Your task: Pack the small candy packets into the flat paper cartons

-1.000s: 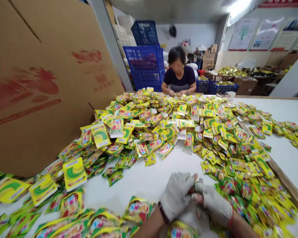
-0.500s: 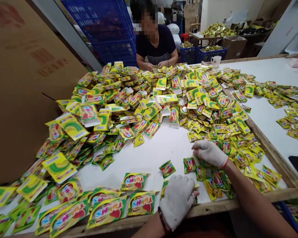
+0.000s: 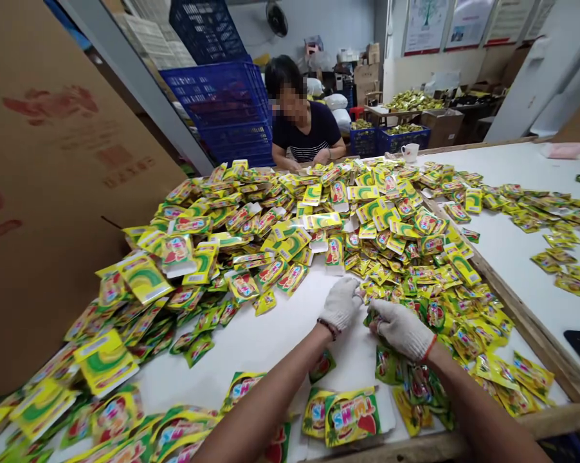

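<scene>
My left hand (image 3: 342, 303), in a white knitted glove, reaches to the near edge of the heap of small sachets (image 3: 444, 276). Its fingers are curled together, and anything between them is hidden. Close to its right, my gloved right hand (image 3: 402, 329) is closed with a green sachet (image 3: 369, 317) at its fingertips. Below the hands, a printed yellow-green box (image 3: 352, 417) with a white end flap lies flat, overlapping another box. Loose green sachets (image 3: 389, 365) lie under my right wrist, and one more sachet (image 3: 323, 366) is beside my left forearm.
A large mound of yellow-green boxes (image 3: 280, 218) covers the back and left of the white table. A wooden rail (image 3: 526, 321) borders the right side. Tall cardboard (image 3: 53, 193) stands at left. A co-worker (image 3: 309, 128) sits opposite; a white mug (image 3: 410, 152) is nearby.
My left hand has moved from a box at the front edge forward to the sachets. Two overlapping boxes now lie where it was. My right hand has shifted slightly, and the view has tilted up.
</scene>
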`<state>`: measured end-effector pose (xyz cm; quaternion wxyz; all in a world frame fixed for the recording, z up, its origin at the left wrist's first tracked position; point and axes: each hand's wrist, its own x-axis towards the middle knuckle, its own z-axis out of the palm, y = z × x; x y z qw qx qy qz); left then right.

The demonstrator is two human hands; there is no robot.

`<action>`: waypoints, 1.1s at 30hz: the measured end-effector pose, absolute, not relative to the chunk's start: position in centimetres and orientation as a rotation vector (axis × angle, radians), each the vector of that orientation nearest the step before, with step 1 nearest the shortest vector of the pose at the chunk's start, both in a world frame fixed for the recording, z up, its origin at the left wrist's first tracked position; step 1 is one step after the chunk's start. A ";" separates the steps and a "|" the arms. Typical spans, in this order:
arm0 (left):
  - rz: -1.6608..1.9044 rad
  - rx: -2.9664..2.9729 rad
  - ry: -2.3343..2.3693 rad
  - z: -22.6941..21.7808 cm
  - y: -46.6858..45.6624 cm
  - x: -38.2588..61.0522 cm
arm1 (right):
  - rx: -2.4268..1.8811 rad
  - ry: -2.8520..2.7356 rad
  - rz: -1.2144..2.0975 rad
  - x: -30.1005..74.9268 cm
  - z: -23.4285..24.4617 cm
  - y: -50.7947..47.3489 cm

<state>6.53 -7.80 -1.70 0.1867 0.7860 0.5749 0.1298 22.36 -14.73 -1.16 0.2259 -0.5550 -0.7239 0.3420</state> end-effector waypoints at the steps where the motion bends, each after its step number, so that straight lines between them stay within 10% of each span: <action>1: 0.367 2.199 1.639 -2.0 -6.9 7.7 | -1.527 -1.904 0.947 23.0 -1.2 -14.3; 33: 1.089 0.848 1.144 -1.9 -13.2 8.5 | -1.702 -1.343 0.653 22.1 -1.9 -13.6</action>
